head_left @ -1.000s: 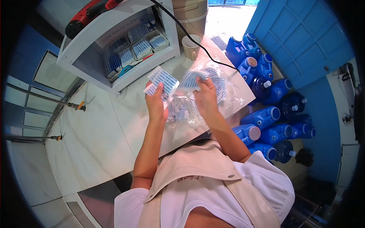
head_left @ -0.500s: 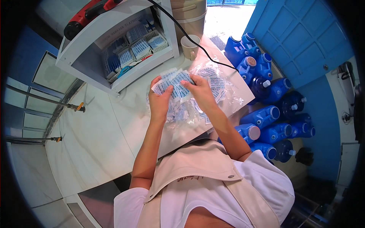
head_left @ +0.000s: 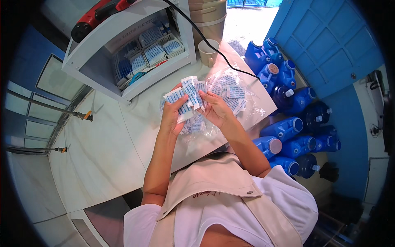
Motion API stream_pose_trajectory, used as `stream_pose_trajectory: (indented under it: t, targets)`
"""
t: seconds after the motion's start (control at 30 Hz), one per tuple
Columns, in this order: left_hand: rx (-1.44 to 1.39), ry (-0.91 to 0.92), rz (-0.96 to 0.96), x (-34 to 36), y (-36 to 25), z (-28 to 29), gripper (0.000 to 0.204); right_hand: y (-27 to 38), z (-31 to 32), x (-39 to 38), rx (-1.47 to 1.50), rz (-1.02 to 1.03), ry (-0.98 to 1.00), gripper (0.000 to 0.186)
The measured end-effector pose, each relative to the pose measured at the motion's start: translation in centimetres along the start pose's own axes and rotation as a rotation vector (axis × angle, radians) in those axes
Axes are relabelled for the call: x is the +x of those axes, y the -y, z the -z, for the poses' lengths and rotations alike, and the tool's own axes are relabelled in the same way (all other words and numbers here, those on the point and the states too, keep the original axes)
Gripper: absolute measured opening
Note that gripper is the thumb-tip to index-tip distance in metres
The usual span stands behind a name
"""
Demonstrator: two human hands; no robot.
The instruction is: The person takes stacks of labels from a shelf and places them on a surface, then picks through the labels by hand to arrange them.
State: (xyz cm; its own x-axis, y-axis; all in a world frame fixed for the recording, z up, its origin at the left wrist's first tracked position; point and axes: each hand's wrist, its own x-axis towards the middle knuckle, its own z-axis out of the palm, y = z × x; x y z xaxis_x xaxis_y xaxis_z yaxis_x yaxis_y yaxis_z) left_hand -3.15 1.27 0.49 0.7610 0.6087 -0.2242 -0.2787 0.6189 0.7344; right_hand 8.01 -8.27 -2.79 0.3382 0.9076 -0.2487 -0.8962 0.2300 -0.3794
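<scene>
My left hand (head_left: 173, 116) and my right hand (head_left: 217, 109) are raised together over a white counter (head_left: 103, 140). Both grip a fanned stack of small white sachets with blue print (head_left: 187, 95). Under the hands lies a clear plastic bag (head_left: 230, 92) holding several more of the same sachets, spread toward the counter's right edge.
A white open shelf unit (head_left: 123, 41) stands at the back with baskets of sachets and a red power tool (head_left: 98, 14) on top. A beige cup (head_left: 207, 51) and black cable (head_left: 222, 55) lie behind the bag. Blue jugs (head_left: 288, 119) crowd the floor on the right.
My hands have come together from apart. The sachets once held separately in each hand are now gathered into one fanned stack, held nearer to me.
</scene>
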Motion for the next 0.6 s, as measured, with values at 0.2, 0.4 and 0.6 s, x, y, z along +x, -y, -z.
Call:
stream_pose_trajectory:
  t: [0.2, 0.4, 0.6]
  targets:
    - [-0.028, 0.026, 0.050, 0.2, 0.1, 0.7, 0.053, -0.2, -0.1, -0.2, 0.050, -0.010, 0.050, 0.015]
    - [0.202, -0.031, -0.063, -0.2, -0.3, -0.2, 0.046, -0.7, -1.0, -0.5, -0.208, 0.199, -0.074, 0.015]
    - [0.323, 0.001, -0.159, -0.3, 0.0, -0.6, 0.044, -1.2, -0.4, -0.4, -0.316, 0.344, -0.063, 0.017]
